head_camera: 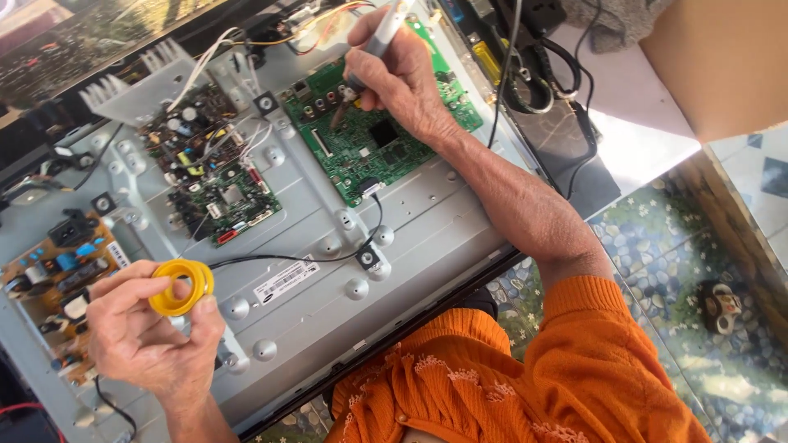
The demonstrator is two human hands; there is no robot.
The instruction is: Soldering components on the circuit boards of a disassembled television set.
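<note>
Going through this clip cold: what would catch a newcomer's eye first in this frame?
Probably the bright yellow spool pinched in the left hand at lower left, vivid against the grey metal back panel. Next, the right hand at top centre, holding a grey pen-like tool tip-down over the green circuit board. The orange knitted sleeve fills the lower right.

Grey metal chassis panel (427,221) carries green circuit board (369,143); brown board (53,271).
</note>
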